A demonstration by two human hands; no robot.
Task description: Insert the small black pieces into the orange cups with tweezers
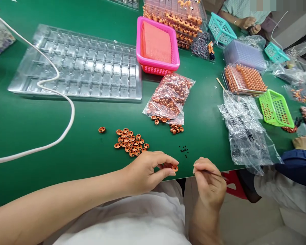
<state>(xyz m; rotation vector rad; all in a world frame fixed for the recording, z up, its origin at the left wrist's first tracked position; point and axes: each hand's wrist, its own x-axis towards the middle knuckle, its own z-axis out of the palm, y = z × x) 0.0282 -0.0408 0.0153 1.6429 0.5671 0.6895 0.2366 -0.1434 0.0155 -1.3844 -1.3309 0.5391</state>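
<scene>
Between the thumb and fingers of my left hand [149, 170] is a small orange cup-shaped part [175, 168], held near the table's front edge. My right hand [211, 182] is closed in a pinch a little to the right, apart from that part. Whatever its fingertips hold is too small or hidden to make out. Tiny black pieces [184, 150] lie scattered on the table just beyond the two hands. Left of them spreads a group of similar orange cup parts [131, 141], with a single orange cup [101, 129] lying off to its left.
A clear bag of orange parts [169, 97] lies ahead, some spilled at its mouth. Behind it stands a pink basket [156, 66]. A clear plastic tray [79, 64] and white cable [66, 97] occupy the left. Plastic bags [247, 132] and a green basket [275, 109] are right, near other people.
</scene>
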